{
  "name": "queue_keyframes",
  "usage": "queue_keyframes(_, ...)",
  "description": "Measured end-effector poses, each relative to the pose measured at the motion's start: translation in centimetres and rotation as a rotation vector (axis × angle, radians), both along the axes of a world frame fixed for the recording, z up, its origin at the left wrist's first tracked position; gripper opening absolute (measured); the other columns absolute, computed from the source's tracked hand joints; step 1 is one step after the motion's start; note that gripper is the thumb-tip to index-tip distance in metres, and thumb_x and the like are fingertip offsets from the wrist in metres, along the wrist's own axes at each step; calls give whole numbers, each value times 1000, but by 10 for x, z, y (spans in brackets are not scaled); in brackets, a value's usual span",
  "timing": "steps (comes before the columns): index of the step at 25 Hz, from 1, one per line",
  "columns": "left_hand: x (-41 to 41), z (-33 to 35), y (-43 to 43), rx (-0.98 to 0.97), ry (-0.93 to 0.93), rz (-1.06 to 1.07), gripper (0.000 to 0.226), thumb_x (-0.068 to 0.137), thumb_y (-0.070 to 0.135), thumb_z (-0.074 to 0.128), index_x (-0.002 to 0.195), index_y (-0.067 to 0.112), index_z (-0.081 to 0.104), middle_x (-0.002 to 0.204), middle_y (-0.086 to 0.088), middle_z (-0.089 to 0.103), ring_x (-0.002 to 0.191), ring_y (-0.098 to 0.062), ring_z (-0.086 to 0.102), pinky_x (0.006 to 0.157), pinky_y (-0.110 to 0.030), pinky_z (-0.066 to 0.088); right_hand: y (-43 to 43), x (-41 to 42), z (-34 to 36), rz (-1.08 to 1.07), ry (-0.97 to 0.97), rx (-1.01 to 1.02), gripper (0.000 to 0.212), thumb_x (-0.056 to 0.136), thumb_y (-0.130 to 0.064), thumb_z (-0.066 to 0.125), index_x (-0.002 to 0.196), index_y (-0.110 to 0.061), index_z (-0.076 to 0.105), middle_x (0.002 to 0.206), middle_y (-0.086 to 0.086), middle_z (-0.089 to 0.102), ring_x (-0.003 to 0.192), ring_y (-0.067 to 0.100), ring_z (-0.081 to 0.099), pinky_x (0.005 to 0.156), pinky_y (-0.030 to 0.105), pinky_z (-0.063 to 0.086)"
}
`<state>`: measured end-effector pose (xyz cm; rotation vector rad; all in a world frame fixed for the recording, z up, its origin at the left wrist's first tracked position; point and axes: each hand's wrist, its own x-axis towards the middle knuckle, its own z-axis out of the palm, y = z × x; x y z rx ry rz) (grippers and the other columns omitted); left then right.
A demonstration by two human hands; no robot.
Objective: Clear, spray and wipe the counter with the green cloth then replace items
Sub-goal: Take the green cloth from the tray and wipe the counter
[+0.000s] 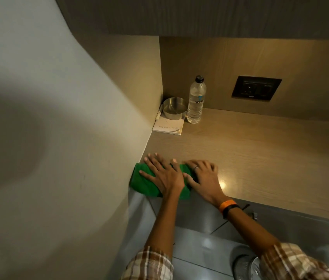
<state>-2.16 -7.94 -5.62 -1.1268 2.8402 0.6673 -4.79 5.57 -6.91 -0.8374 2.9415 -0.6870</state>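
Head view: left hand [163, 174], right hand [204, 176] flat, fingers spread, pressing green cloth [143, 178] onto counter [260, 158], likely for wiping pressure.

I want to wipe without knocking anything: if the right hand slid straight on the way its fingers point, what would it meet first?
The right hand has bare counter ahead, then probably the near corner of the notepad, with the water bottle close beside it. The angle is hard to judge.
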Motion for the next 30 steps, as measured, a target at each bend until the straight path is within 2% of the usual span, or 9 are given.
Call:
queue_keyframes(6, 27, 17, 9, 260, 14, -42, 74, 100, 29, 38, 159, 12, -3, 169, -12, -2, 156, -26, -10, 121, -60, -10, 17, 1, 4, 77, -13, 88, 55, 91, -66, 49, 139, -39, 52, 133, -12, 55, 123, 16, 44, 92, 38, 21)
queue_keyframes(9, 48, 13, 15, 117, 101, -191, 71, 94, 18, 53, 157, 16, 21, 164, -6, 28, 153, -23, 20, 122, -53, 12, 39, -5, 15, 17, -107, 64, 47, 84, -62, 64, 127, -42, 60, 125, -15, 63, 118, 16, 48, 80, 34, 16)
queue_keyframes(12, 56, 8, 20, 24, 157, -387, 62, 91, 32, 67, 148, 25, 43, 149, 3, 53, 138, -20, 46, 110, -42, 26, 82, -6, 27, -83, -155, 119, 45, 80, -56, 73, 121, -40, 63, 119, -12, 68, 118, 18, 53, 80, 36, 23)
queue_keyframes(15, 42, 12, 37, 0, 128, -678, 40, 84, 52, 68, 119, 31, 68, 120, 10, 71, 114, -15, 61, 88, -35, 24, 143, 8, 40, -176, -233, 54, 34, 79, -41, 81, 110, -34, 71, 108, -6, 74, 104, 19, 63, 86, 39, 43)
queue_keyframes(19, 24, 20, 100, 447, 206, -912, 27, 84, 41, 76, 98, 18, 75, 100, 2, 76, 92, -11, 66, 78, -28, 43, 239, 49, 54, -327, -462, -439, 20, 85, -9, 78, 87, -28, 74, 91, -11, 75, 80, 0, 69, 78, 20, 54)
queue_keyframes(23, 15, 35, 206, 929, 215, -833, 7, 82, 26, 81, 81, 20, 77, 82, 6, 75, 79, -6, 67, 76, -22, 49, 337, 87, 54, -489, -532, -781, 11, 99, -11, 60, 90, -11, 67, 84, -5, 68, 76, 3, 66, 70, 13, 53)
queue_keyframes(25, 17, 40, 264, 1107, 200, -761, 8, 80, 22, 83, 85, 25, 78, 87, 3, 79, 86, -8, 72, 81, -27, 55, 382, 97, 49, -588, -584, -931, 15, 102, -16, 55, 89, -15, 61, 78, -4, 62, 71, 7, 61, 66, 18, 52)
queue_keyframes(27, 22, 36, 325, 1222, 131, -731, 28, 77, 16, 84, 102, 25, 75, 108, -5, 76, 103, -19, 70, 92, -39, 55, 436, 103, 40, -738, -581, -1004, 19, 104, -24, 54, 87, -22, 62, 78, -5, 66, 69, 10, 62, 63, 22, 53)
queue_keyframes(30, 33, 9, 415, 1203, 110, -763, 34, 77, 2, 82, 106, 15, 69, 117, -1, 72, 114, -16, 65, 98, -40, 53, 525, 107, 15, -942, -502, -950, 9, 101, -33, 57, 97, -27, 63, 100, -5, 69, 78, 11, 65, 64, 24, 53)
